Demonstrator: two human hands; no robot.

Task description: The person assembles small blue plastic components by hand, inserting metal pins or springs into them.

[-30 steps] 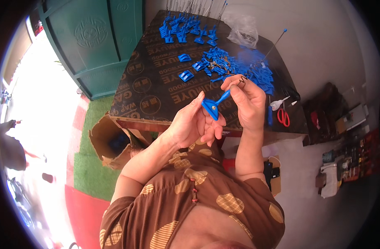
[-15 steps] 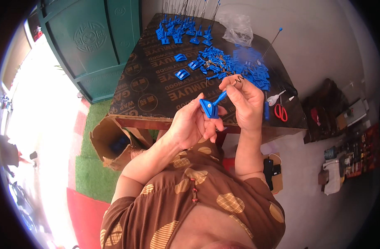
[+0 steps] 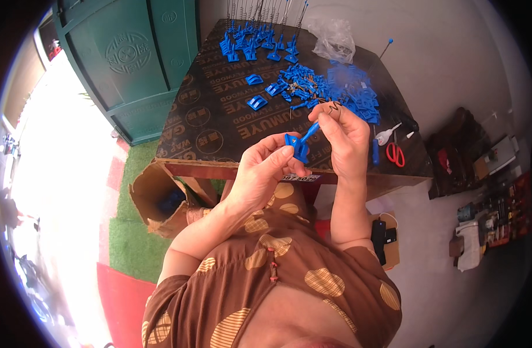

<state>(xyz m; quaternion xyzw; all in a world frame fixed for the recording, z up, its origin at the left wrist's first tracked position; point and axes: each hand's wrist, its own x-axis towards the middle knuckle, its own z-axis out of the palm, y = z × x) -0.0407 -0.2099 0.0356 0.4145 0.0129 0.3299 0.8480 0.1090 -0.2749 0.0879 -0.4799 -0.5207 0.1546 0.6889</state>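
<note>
Over the table's near edge, my left hand [image 3: 267, 168] pinches a blue plastic base [image 3: 296, 148] between thumb and fingers. A slim blue stem [image 3: 310, 132] rises from that base toward my right hand [image 3: 346, 136], whose thumb and forefinger close on its upper end. Dark coiled wire [image 3: 334, 108] shows beside the right fingertips; whether it joins the stem is hidden by the fingers. Beyond my hands lie a heap of small blue plastic parts [image 3: 306, 84] and two separate blue bases [image 3: 257, 102], [image 3: 253, 79].
Several blue pieces with upright springs [image 3: 250, 49] stand at the table's far left. A clear plastic bag [image 3: 334, 40] lies behind the heap. Red-handled scissors [image 3: 395, 155], a white-tipped bottle [image 3: 385, 137] and a blue handle [image 3: 375, 152] are at right. A cardboard box [image 3: 144, 194] stands below left.
The blue base has turned in my left hand, and my left thumb now presses across its face. My right hand keeps its pinch on the stem's upper end.
</note>
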